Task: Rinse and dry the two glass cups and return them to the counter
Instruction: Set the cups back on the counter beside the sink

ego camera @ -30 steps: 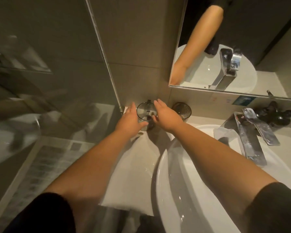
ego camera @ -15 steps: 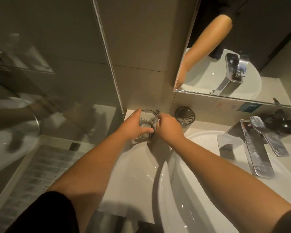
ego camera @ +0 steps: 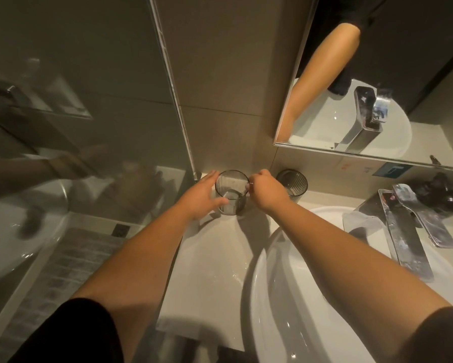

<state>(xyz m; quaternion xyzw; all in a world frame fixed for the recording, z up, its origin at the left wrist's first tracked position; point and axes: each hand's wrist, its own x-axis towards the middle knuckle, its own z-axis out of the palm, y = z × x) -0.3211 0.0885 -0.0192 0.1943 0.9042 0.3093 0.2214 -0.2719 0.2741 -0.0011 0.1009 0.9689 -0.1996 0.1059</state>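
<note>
1. Glass cup (ego camera: 231, 193) stands upright at the far left corner of the bench (ego camera: 207, 258), near the wall.
2. My left hand (ego camera: 201, 196) wraps its left side, thumb across the front.
3. My right hand (ego camera: 266, 191) pinches its right rim with curled fingers.
4. Second glass cup (ego camera: 293, 185) stands just right of my right hand, on the bench.
5. Basin (ego camera: 277, 297) lies near right; tap (ego camera: 401, 231) beyond it.

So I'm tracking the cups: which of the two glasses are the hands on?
The smooth clear glass by the wall corner, between the left hand and right hand. The ribbed glass to its right stands untouched.
</note>
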